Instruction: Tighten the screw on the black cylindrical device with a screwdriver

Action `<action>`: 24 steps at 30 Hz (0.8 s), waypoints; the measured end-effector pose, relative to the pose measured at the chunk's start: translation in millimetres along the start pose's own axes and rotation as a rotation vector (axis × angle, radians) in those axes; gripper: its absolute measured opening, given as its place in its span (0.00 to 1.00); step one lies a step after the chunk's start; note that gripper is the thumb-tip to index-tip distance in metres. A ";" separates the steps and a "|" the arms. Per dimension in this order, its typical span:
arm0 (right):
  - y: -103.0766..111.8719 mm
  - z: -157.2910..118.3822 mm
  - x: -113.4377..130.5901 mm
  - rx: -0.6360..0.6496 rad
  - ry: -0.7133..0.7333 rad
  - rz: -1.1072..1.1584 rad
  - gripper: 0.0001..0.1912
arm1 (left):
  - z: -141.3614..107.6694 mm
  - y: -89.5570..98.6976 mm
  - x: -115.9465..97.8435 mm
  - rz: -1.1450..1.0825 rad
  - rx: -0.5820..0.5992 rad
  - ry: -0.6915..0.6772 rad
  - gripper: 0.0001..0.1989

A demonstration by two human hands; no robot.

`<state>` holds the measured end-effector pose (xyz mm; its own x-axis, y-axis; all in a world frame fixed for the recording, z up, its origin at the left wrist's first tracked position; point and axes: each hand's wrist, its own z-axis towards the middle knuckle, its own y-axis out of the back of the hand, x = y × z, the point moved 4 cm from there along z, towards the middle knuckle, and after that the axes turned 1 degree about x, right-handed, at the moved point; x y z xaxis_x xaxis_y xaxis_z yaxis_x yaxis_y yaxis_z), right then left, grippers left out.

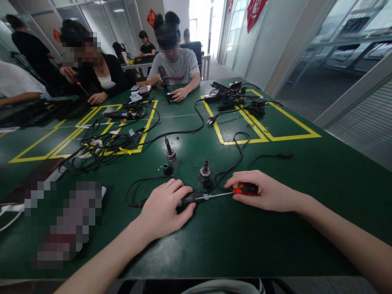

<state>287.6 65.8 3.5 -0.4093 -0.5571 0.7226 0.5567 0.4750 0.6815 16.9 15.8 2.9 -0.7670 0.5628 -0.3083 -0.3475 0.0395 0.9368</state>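
My left hand point(163, 210) is closed over the black body of a slim corded power tool point(190, 199), which lies on the green table. Between the fingers of my right hand point(268, 190) is a screwdriver point(241, 190) with a red and black handle. Its metal shaft points left and its tip lies along the tool's front end; whether it sits in a screw I cannot tell. Just beyond stand two metal spindle parts, one taller point(171, 157) and one shorter point(205, 171). A black collar point(167, 170) sits beside the taller part, another point(207, 183) by the shorter.
A black cord point(241, 153) loops behind my right hand. Tangled cables point(101, 141) lie at left, more cables and dark tools point(228, 96) at back right, around yellow tape rectangles point(245, 142). A blurred-out object point(72, 220) lies at front left. Across the table, co-workers handle tools.
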 end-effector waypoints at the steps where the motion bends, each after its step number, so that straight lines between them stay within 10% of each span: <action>1: -0.1 0.9 0.9 0.003 0.012 -0.003 0.13 | 0.0 0.0 0.0 0.000 -0.001 0.000 0.09; 24: -2.1 3.3 6.8 0.055 -0.007 -0.051 0.17 | 0.1 0.7 -1.1 0.004 -0.008 -0.002 0.09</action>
<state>281.3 63.3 7.4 -0.4413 -0.5772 0.6871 0.4945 0.4825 0.7229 17.6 15.3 4.0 -0.7670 0.5650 -0.3041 -0.3487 0.0309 0.9367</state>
